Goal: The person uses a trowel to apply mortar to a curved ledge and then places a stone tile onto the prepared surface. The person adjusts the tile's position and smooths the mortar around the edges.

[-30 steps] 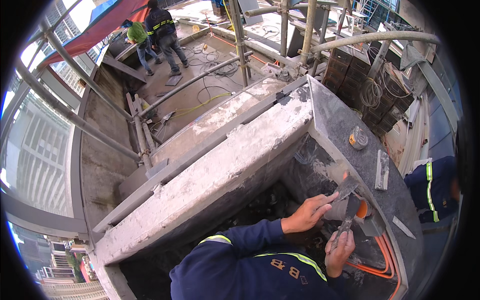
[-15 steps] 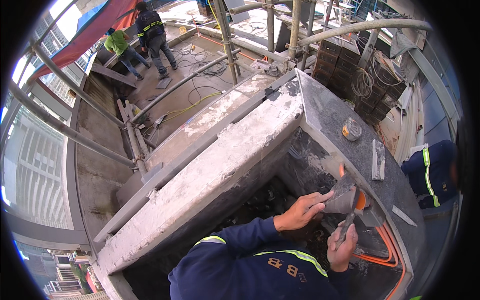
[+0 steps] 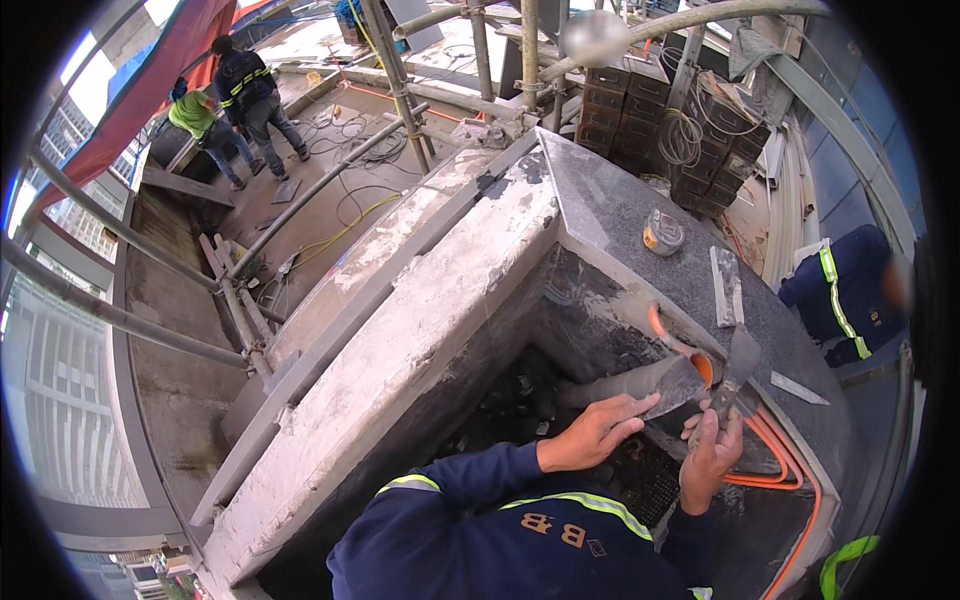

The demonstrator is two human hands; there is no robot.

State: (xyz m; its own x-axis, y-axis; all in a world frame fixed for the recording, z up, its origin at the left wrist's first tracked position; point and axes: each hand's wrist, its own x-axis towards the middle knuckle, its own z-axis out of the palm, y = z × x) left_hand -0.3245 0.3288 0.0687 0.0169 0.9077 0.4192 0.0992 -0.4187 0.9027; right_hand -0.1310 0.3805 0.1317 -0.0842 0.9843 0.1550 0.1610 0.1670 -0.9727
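Note:
My left hand (image 3: pixel 592 432) is closed, pinching a flat dark grey scraper plate (image 3: pixel 676 386) between thumb and fingers. Beneath that plate runs a grey pipe (image 3: pixel 612 387), and an orange conduit (image 3: pixel 703 370) shows just beyond its edge. My right hand (image 3: pixel 712 452) grips a small trowel (image 3: pixel 741 358) by the handle, its smeared blade pointing up and away from me. The trowel stands apart from the plate, beside the stone ledge's inner edge. Several thin orange conduits (image 3: pixel 783 440) bend along the wall past my right hand.
On the dark stone ledge (image 3: pixel 610 195) sit a small tub (image 3: pixel 662 233), a grey-smeared bar (image 3: pixel 725 287) and a thin strip (image 3: pixel 799 388). A person (image 3: pixel 840 295) is close at right; two others work far left. Scaffold pipes (image 3: pixel 130 320) cross the left.
My right hand has drawn the trowel off the plate and tipped its blade upward to the right. The left hand still grips the plate. The whole view has shifted, sliding the scene left.

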